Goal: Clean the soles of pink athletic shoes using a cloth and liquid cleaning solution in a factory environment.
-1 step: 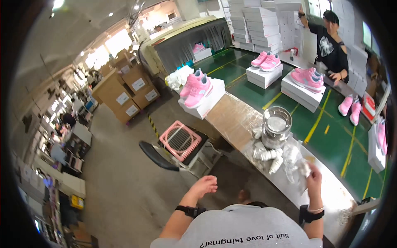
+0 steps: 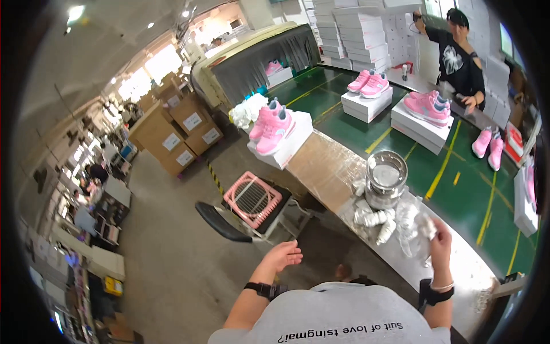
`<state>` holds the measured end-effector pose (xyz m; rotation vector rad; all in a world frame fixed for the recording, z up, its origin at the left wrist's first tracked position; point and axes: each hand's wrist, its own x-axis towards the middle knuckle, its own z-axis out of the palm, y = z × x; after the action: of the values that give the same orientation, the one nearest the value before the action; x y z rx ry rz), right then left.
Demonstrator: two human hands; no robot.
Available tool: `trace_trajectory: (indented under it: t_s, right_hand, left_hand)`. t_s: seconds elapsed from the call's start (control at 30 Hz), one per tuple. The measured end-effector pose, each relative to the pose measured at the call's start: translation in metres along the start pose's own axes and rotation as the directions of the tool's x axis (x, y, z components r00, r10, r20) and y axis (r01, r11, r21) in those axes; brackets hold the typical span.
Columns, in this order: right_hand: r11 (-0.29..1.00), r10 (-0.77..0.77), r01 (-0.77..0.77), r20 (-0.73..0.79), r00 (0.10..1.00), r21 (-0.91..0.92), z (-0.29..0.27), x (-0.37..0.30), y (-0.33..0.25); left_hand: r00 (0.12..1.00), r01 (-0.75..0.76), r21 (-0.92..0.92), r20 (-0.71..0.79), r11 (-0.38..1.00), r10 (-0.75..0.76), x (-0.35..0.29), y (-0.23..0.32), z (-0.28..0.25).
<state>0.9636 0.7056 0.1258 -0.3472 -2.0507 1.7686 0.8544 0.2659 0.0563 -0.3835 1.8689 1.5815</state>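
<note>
My right hand point(image 2: 440, 243) is over the near bench, its fingers pinched on a crumpled whitish wad point(image 2: 428, 228). Beside the wad lies crumpled clear plastic point(image 2: 408, 226). Several white, wrapped-looking rolls point(image 2: 375, 218) rest on the bench just left of the plastic. Behind them stands a round, shiny metal container point(image 2: 387, 172), with a pale disc-like surface inside its rim. My left hand point(image 2: 282, 256) hangs in front of my body, away from the bench, fingers loosely curled together with nothing visible in them.
Pink sneakers point(image 2: 274, 131) sit on white shoeboxes point(image 2: 366, 106) along the green conveyor belt point(image 2: 458, 172). A chair point(image 2: 223, 222) carrying a pink-framed cushion point(image 2: 252, 198) stands at left. Cardboard cartons point(image 2: 172, 140) are stacked behind it. Across the belt stands a person point(image 2: 458, 63).
The whole view has shifted slightly. My right hand has moved a little up and right with the whitish wad. The left hand stays in nearly the same place.
</note>
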Motion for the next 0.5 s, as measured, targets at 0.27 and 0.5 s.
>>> trace_trajectory:
  t_s: [0.27,0.5]
  right_hand:
    - [0.963,-0.267,0.27,-0.12,0.956,0.011,0.02,0.103,-0.047]
    - [0.984,-0.178,0.16,-0.488,0.854,-0.078,-0.012,0.085,-0.033]
  left_hand:
    - [0.982,-0.106,-0.858,-0.169,0.502,-0.082,0.161,0.141,-0.086]
    - [0.935,-0.071,-0.91,-0.204,0.409,-0.29,0.258,0.233,-0.152]
